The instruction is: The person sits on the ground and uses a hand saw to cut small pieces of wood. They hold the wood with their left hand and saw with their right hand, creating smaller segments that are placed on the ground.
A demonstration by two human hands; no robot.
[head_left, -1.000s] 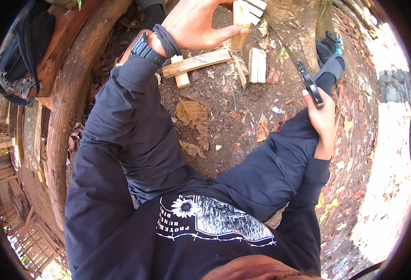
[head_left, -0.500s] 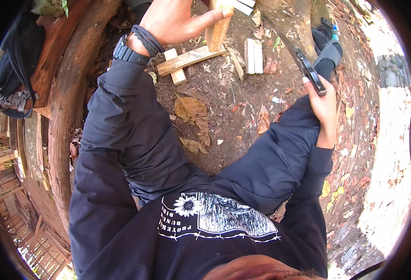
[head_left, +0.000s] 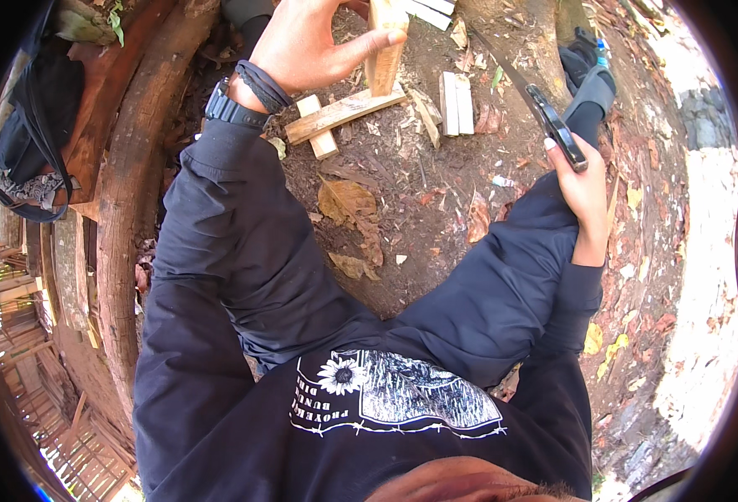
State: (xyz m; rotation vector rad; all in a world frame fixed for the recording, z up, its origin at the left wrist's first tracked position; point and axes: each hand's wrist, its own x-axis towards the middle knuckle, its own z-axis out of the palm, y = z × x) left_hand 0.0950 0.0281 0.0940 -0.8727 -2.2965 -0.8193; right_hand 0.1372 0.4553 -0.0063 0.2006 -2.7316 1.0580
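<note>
My left hand (head_left: 306,48), with a dark watch and braided bands at the wrist, grips an upright block of pale wood (head_left: 384,63). Its thumb lies across the block's front face, while the other fingers are partly hidden behind. The block's lower end meets a wooden stick (head_left: 344,114) lying across a shorter wood piece (head_left: 317,132) on the ground. Out to the right, over my knee, my right hand (head_left: 576,171) is closed around the black handle of a long, dark-bladed knife (head_left: 545,113). The blade slants up and left, apart from the wood.
Split wood pieces (head_left: 456,104) lie on the dirt beyond my knees, with dry leaves (head_left: 348,203) between my legs. Along the left runs a log (head_left: 122,192), with a dark bag (head_left: 38,125) beside it. Near the upper right is my sandalled foot (head_left: 585,75).
My left thumb sits slightly lower against the wood block. The whole view has shifted a little; my right hand still holds the knife in much the same pose.
</note>
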